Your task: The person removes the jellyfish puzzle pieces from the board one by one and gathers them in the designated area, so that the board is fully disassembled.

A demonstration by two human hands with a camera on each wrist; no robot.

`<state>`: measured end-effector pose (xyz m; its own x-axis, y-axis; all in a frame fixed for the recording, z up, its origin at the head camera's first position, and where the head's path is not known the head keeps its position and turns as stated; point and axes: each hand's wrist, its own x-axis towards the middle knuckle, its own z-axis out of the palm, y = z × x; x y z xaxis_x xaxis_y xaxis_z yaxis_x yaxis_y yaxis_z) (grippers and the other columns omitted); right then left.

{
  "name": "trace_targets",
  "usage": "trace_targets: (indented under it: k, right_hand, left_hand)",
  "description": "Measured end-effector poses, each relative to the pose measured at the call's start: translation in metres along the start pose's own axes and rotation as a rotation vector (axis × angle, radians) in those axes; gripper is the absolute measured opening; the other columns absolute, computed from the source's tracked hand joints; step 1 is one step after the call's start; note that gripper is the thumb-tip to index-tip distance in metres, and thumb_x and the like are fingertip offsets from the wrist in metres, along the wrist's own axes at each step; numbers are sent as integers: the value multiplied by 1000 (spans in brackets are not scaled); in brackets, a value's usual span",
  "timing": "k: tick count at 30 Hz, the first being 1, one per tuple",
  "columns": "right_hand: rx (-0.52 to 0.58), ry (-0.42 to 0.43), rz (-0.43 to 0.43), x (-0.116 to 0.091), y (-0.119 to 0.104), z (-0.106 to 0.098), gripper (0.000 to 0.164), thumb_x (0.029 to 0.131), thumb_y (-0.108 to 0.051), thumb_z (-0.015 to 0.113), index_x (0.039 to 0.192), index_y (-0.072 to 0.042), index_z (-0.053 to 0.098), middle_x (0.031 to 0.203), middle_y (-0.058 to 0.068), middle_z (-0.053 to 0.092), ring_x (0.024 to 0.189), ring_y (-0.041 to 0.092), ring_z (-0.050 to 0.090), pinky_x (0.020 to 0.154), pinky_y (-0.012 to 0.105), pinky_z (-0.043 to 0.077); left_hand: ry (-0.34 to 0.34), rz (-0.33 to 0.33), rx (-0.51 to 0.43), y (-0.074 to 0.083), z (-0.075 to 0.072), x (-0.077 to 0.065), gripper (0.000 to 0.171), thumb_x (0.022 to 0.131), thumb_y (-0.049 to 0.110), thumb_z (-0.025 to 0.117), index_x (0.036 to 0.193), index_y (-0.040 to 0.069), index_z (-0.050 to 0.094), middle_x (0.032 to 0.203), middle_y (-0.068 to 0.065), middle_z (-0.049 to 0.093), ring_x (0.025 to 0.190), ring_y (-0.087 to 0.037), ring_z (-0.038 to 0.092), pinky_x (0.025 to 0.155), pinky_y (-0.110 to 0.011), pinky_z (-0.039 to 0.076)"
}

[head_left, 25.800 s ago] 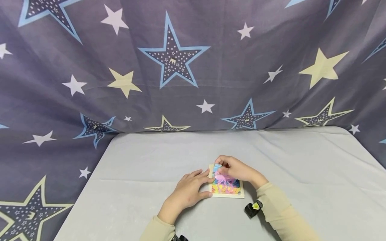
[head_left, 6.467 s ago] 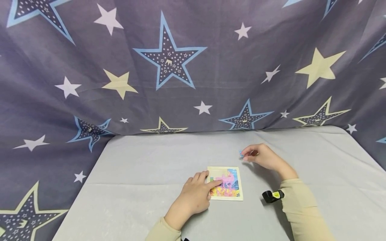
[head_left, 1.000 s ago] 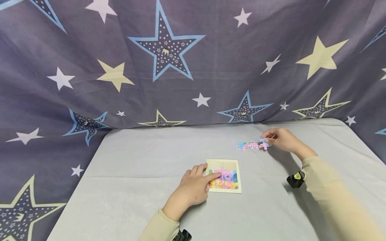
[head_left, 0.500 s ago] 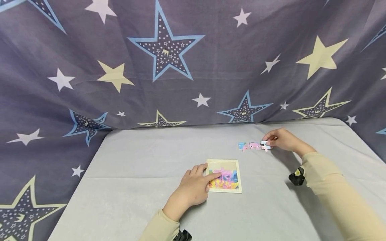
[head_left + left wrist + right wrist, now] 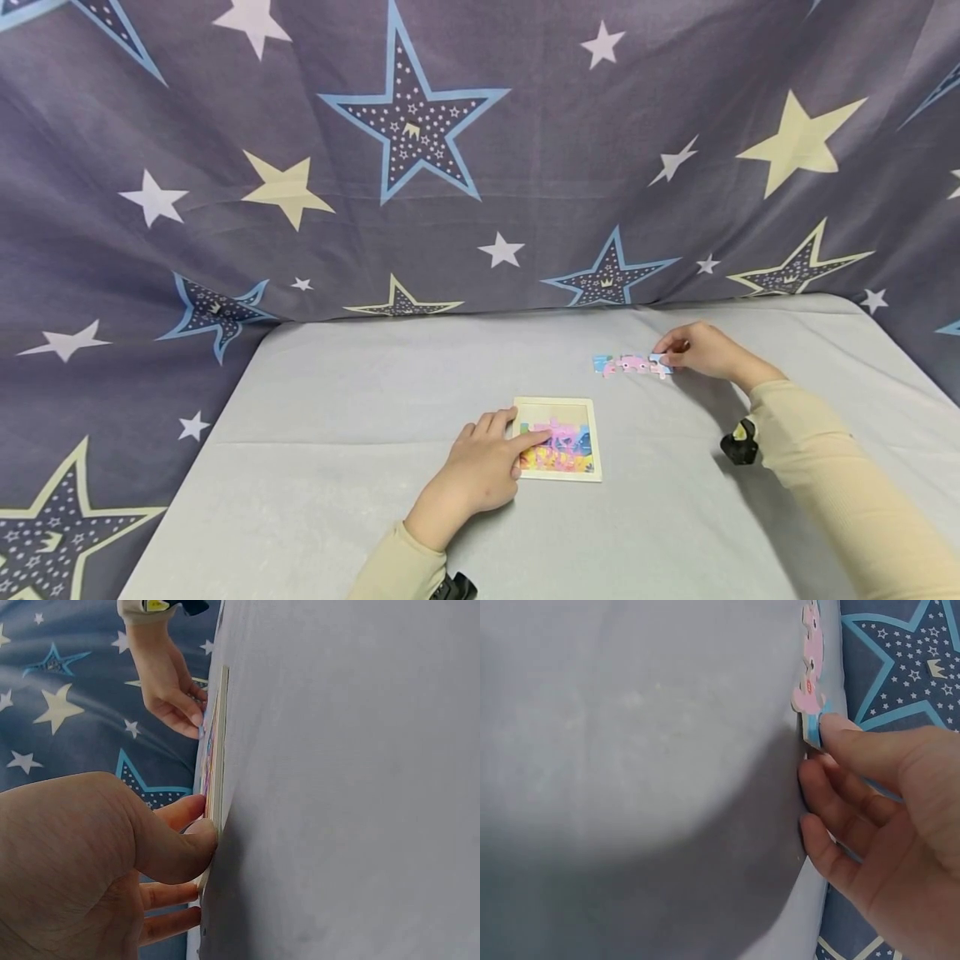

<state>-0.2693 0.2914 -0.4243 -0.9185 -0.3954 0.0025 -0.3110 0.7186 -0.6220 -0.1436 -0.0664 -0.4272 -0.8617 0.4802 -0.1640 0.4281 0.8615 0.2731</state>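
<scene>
right hand [image 5: 701, 348] pinches the puzzle piece [image 5: 660, 364], half hidden; left hand [image 5: 480, 468] flat on puzzle tray [image 5: 594, 440].

The right hand [image 5: 701, 348] now rests far right of the puzzle frame [image 5: 558, 438], fingertips on the last of three pieces [image 5: 632, 364] lined up there; the frame shows fewer pieces.

Puzzle pieces [image 5: 632, 364] right-behind puzzle tray [image 5: 558, 438] on table [image 5: 360, 400].
</scene>
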Motion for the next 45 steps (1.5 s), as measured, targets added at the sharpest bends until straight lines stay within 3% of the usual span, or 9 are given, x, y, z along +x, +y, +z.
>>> trace_targets:
  k: [8, 19, 26, 32, 39, 45]
  right_hand:
    - [-71, 23, -2, 1, 3, 4, 11, 83, 2, 73, 94, 3, 74, 84, 7, 72, 70, 12, 51, 67, 29, 43]
    - [-59, 51, -4, -3, 0, 10, 15, 85, 2, 71, 100, 6, 70, 83, 6, 66, 77, 19, 56, 73, 38, 47]
    - [-90, 63, -1, -15, -14, 9, 23, 88, -1, 69, 108, 10, 66, 99, 22, 66, 90, 36, 62, 85, 53, 49]
    - [-116, 76, -21, -27, -26, 13, 33, 91, -4, 66, 119, 13, 61, 121, 34, 60, 117, 51, 53, 102, 60, 37]
    - [-63, 113, -37, -39, -43, 22, 35, 93, -7, 66, 123, 11, 60, 124, 33, 59, 121, 52, 49, 104, 62, 34]
    - [-24, 136, -66, -44, -62, 36, 30, 93, -7, 66, 121, 4, 64, 122, 25, 63, 114, 46, 57, 99, 61, 41]
  left_hand:
    - [3, 8, 0, 0, 0, 0, 59, 93, 10, 55, 144, 40, 51, 155, -8, 34, 138, -27, 34, 109, -51, 32]
    - [-6, 3, 2, 1, 0, 0, 60, 93, 10, 56, 145, 40, 50, 155, -9, 33, 138, -27, 33, 110, -51, 31]
    - [-7, 9, 13, 1, 0, 0, 60, 94, 10, 57, 145, 39, 49, 155, -9, 33, 137, -28, 34, 109, -51, 31]
    - [-4, 13, 11, 1, -1, 1, 59, 95, 11, 56, 146, 39, 48, 156, -10, 32, 139, -27, 32, 109, -51, 31]
    - [-13, 19, 11, 1, -2, -2, 59, 95, 11, 57, 147, 38, 48, 156, -10, 31, 140, -27, 32, 109, -51, 31]
    - [-16, 17, 14, 1, -2, -3, 59, 96, 11, 55, 147, 38, 47, 156, -11, 31, 139, -28, 32, 110, -51, 31]
